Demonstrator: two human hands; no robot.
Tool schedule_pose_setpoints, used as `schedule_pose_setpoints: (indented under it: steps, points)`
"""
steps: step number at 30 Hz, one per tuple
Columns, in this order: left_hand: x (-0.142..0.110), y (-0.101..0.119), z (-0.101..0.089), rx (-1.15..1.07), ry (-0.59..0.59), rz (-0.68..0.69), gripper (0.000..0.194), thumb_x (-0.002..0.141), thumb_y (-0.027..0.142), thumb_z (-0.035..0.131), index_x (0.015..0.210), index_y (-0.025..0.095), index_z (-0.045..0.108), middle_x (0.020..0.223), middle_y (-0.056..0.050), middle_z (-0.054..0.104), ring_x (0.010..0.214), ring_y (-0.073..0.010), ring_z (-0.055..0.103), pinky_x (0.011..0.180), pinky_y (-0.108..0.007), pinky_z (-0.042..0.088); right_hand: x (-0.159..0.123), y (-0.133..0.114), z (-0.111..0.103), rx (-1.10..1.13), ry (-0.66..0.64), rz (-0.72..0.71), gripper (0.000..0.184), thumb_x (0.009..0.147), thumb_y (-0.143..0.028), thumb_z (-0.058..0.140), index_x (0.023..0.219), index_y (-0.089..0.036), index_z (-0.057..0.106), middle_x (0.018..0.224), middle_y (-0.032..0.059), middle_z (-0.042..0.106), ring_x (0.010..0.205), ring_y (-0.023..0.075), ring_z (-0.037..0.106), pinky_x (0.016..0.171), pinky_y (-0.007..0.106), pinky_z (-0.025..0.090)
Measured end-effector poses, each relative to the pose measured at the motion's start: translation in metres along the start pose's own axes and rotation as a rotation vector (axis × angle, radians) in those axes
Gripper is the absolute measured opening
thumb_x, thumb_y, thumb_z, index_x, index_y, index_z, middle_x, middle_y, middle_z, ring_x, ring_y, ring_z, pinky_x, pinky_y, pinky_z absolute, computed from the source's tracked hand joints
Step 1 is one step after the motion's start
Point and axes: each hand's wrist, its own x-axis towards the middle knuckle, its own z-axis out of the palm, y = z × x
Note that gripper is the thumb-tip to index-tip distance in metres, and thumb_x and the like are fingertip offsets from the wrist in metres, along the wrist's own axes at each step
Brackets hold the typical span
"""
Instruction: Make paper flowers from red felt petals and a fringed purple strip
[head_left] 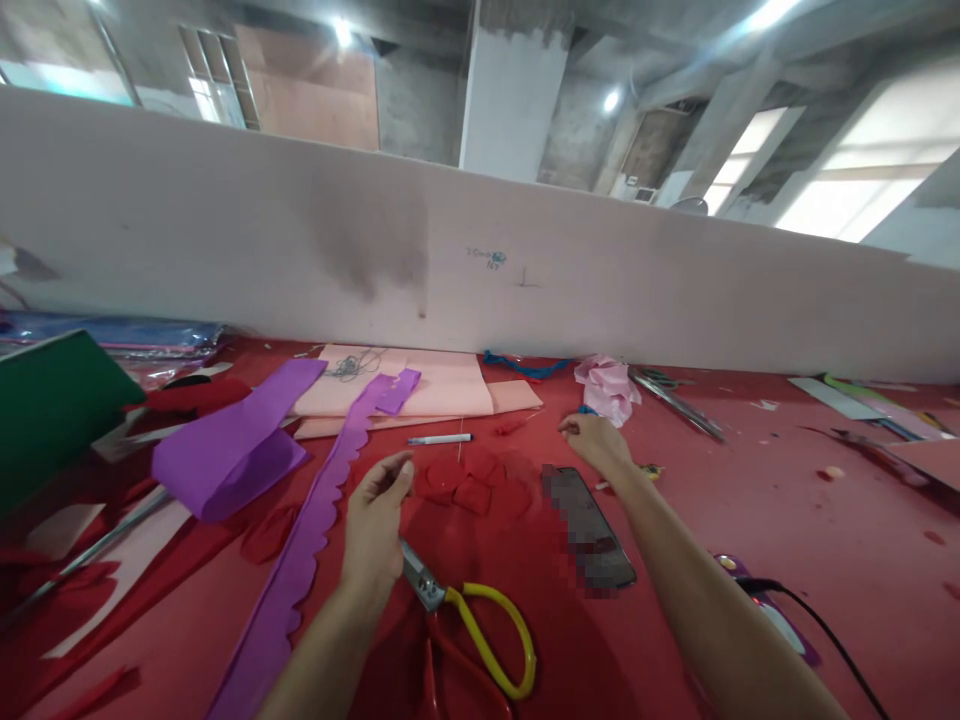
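My left hand (379,515) is above the table left of centre, thumb and fingertips pressed together; whatever they pinch is hidden or too small to see. Across from it, my right hand (596,442) is closed in a pinch beside crumpled pink paper (609,388), its contents not visible either. Red cut pieces (474,492), rounded like petals, lie between the hands. Just below my left hand are scissors (472,625) with one yellow and one red handle. A dark phone (592,530) lies beneath my right wrist. Beyond the red pieces is a white pen (440,439).
A purple scalloped strip (315,520) and folded purple sheet (225,455) lie to the left, near a green panel (60,410). Peach sheets (442,380) are at the back, before a low white partition (360,240). A black cable (817,620) runs at right.
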Motion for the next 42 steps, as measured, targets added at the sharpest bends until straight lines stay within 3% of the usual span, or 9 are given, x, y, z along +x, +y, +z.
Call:
schedule_pose_setpoints:
  steps: [8, 13, 16, 19, 22, 26, 30, 35, 42]
  points:
    - [0.0, 0.0, 0.0, -0.021, -0.011, 0.005, 0.036, 0.048, 0.034, 0.085, 0.076, 0.016, 0.071, 0.068, 0.003, 0.062, 0.063, -0.008, 0.049, 0.063, -0.02, 0.039, 0.033, -0.029, 0.048, 0.053, -0.019, -0.179, 0.027, 0.092, -0.032, 0.056, 0.116, -0.019, 0.058, 0.121, 0.0081, 0.059, 0.102, 0.0211, 0.06, 0.086, 0.042, 0.052]
    - [0.002, 0.0, -0.001, -0.003, -0.005, -0.01, 0.038, 0.048, 0.035, 0.086, 0.077, 0.016, 0.072, 0.069, 0.003, 0.062, 0.065, -0.0086, 0.05, 0.065, -0.02, 0.041, 0.036, -0.041, 0.042, 0.221, 0.025, -0.218, 0.023, 0.092, -0.031, 0.056, 0.109, -0.017, 0.061, 0.115, 0.0074, 0.062, 0.1, 0.0207, 0.061, 0.087, 0.043, 0.05]
    - [-0.002, 0.002, 0.0, 0.039, -0.046, -0.024, 0.035, 0.051, 0.036, 0.084, 0.078, 0.016, 0.074, 0.073, 0.0, 0.066, 0.068, -0.0111, 0.054, 0.069, -0.024, 0.043, 0.016, -0.059, 0.023, 0.401, 0.053, -0.261, 0.013, 0.09, -0.026, 0.054, 0.087, -0.017, 0.063, 0.091, 0.0061, 0.067, 0.091, 0.0207, 0.061, 0.085, 0.039, 0.048]
    - [-0.008, 0.004, 0.003, 0.146, -0.177, 0.006, 0.028, 0.062, 0.035, 0.079, 0.085, 0.019, 0.076, 0.083, -0.004, 0.07, 0.079, -0.016, 0.059, 0.077, -0.028, 0.045, -0.03, -0.089, 0.011, 0.623, 0.04, -0.328, 0.012, 0.088, -0.028, 0.05, 0.088, -0.02, 0.059, 0.086, 0.0031, 0.066, 0.08, 0.0179, 0.062, 0.076, 0.031, 0.049]
    - [-0.015, 0.004, 0.004, 0.257, -0.36, 0.145, 0.027, 0.071, 0.03, 0.073, 0.097, 0.023, 0.076, 0.095, -0.005, 0.069, 0.089, -0.0178, 0.059, 0.083, -0.029, 0.045, -0.087, -0.12, 0.012, 0.833, -0.036, -0.39, 0.015, 0.088, -0.036, 0.051, 0.09, -0.022, 0.057, 0.085, 0.0014, 0.065, 0.079, 0.0168, 0.062, 0.073, 0.028, 0.049]
    - [-0.019, 0.004, 0.004, 0.262, -0.499, 0.261, 0.027, 0.07, 0.023, 0.074, 0.096, 0.025, 0.076, 0.091, -0.004, 0.061, 0.08, -0.0155, 0.056, 0.073, -0.027, 0.047, -0.134, -0.142, 0.026, 1.313, -0.168, -0.293, 0.015, 0.082, -0.036, 0.063, 0.08, -0.022, 0.059, 0.077, -0.0012, 0.061, 0.077, 0.0153, 0.058, 0.074, 0.026, 0.047]
    - [-0.022, 0.006, 0.006, 0.293, -0.551, 0.279, 0.011, 0.069, 0.022, 0.075, 0.079, 0.023, 0.078, 0.087, -0.005, 0.06, 0.084, -0.0175, 0.057, 0.074, -0.028, 0.047, -0.138, -0.14, 0.042, 1.489, -0.194, -0.196, 0.015, 0.079, -0.034, 0.07, 0.079, -0.022, 0.061, 0.076, -0.0027, 0.06, 0.075, 0.0136, 0.057, 0.074, 0.025, 0.046]
    - [-0.027, 0.007, 0.012, 0.295, -0.525, 0.244, 0.004, 0.066, 0.024, 0.077, 0.065, 0.02, 0.076, 0.079, -0.004, 0.06, 0.078, -0.0172, 0.057, 0.071, -0.027, 0.046, -0.134, -0.13, 0.047, 1.452, -0.214, -0.201, 0.015, 0.077, -0.034, 0.071, 0.08, -0.022, 0.063, 0.077, -0.0024, 0.06, 0.075, 0.0135, 0.056, 0.074, 0.025, 0.046]
    - [-0.026, -0.003, 0.011, 0.03, -0.421, -0.048, 0.01, 0.06, 0.02, 0.08, 0.064, 0.016, 0.073, 0.068, -0.001, 0.061, 0.069, -0.0117, 0.053, 0.069, -0.023, 0.043, -0.137, -0.129, 0.044, 1.395, -0.25, -0.172, 0.019, 0.078, -0.039, 0.069, 0.08, -0.02, 0.064, 0.077, -0.0004, 0.062, 0.073, 0.0156, 0.056, 0.071, 0.027, 0.045]
